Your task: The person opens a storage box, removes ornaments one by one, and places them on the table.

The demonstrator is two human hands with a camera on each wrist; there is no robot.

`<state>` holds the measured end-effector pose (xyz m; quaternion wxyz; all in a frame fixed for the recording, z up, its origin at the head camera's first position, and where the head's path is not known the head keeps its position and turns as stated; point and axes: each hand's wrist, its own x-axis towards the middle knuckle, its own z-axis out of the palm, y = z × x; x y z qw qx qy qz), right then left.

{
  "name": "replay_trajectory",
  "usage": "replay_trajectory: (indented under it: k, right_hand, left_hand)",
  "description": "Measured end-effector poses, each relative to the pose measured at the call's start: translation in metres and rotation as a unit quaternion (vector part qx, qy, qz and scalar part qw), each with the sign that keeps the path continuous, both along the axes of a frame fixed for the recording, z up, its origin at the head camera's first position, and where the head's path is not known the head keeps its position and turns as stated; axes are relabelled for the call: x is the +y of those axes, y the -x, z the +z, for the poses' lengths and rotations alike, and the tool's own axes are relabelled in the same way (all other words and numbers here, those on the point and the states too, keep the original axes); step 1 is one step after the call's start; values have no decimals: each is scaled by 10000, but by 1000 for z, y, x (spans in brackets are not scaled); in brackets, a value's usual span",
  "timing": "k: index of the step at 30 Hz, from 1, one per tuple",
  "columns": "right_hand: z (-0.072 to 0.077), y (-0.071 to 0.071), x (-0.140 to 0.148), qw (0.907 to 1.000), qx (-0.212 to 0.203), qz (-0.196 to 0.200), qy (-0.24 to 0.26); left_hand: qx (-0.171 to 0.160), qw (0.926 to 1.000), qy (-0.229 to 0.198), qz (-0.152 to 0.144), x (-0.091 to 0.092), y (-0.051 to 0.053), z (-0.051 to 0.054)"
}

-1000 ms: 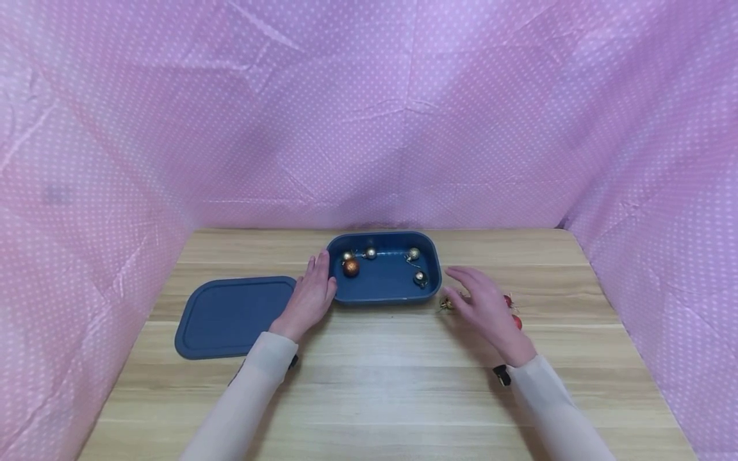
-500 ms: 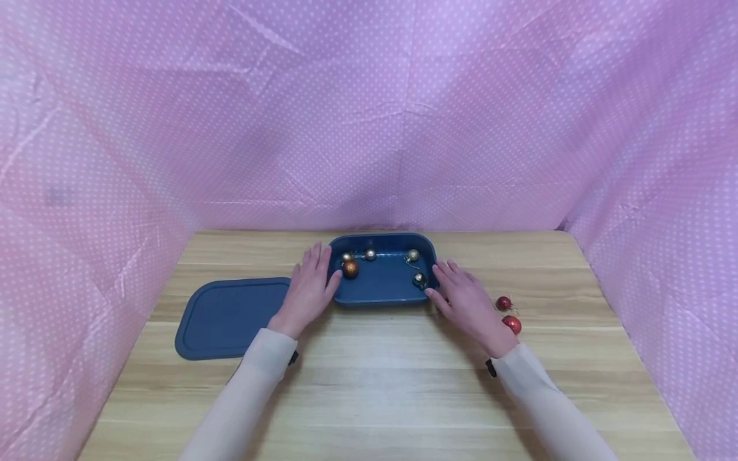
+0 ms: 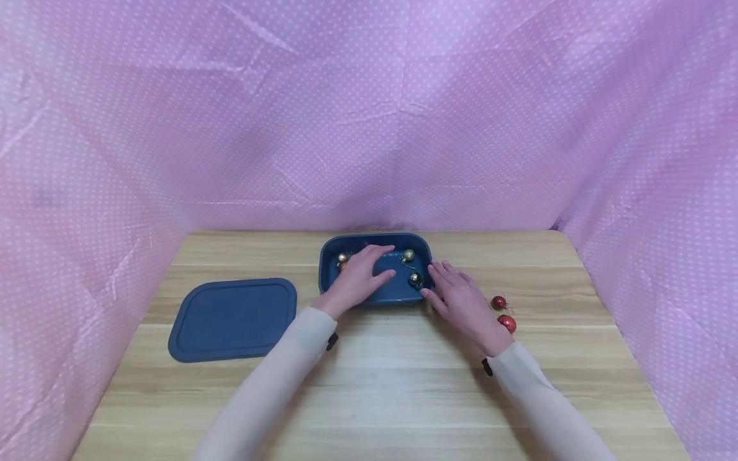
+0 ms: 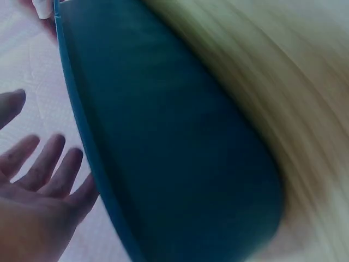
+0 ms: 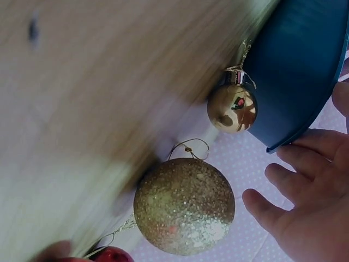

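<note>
The blue box (image 3: 398, 300) holds several small baubles: a gold one (image 3: 343, 257) at its left, a glittery one (image 3: 408, 255) and a dark one (image 3: 416, 280) at its right. My left hand (image 3: 360, 276) is over the box's left half, fingers extended and holding nothing; in the left wrist view the hand (image 4: 41, 204) shows spread fingers behind the box wall (image 4: 174, 125). My right hand (image 3: 463, 310) touches the box's right end with extended fingers. Outside the box, the right wrist view shows a shiny gold bauble (image 5: 232, 109) and a glittery gold bauble (image 5: 185, 207) near my right hand (image 5: 311, 191).
A flat blue lid (image 3: 233, 320) lies on the wooden table (image 3: 380, 397), left of the box. Two red baubles, a smaller (image 3: 498, 302) and a larger (image 3: 507, 323), lie right of my right hand. Pink dotted cloth (image 3: 369, 128) hangs behind and at both sides.
My left hand has left the box's left end and moved right over its interior. My right hand has come leftward to the box's right end, over the gold bauble there.
</note>
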<state>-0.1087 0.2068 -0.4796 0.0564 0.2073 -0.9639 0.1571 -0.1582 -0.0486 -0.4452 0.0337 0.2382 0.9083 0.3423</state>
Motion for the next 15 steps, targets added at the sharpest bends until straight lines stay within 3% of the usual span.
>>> replay_trajectory:
  k: [4, 9, 15]
  right_hand:
    - [1, 1, 0, 10000, -14, -1, -2]
    - [2, 2, -1, 9999, 83, 55, -8]
    - [0, 2, -2, 9998, 153, 111, -31]
  left_hand:
    - [-563, 9977, -188, -332, 14, 13, -1]
    - [-1250, 9892, -410, -643, 26, 26, -6]
    - [-1952, 9772, -526, -653, 33, 37, -17]
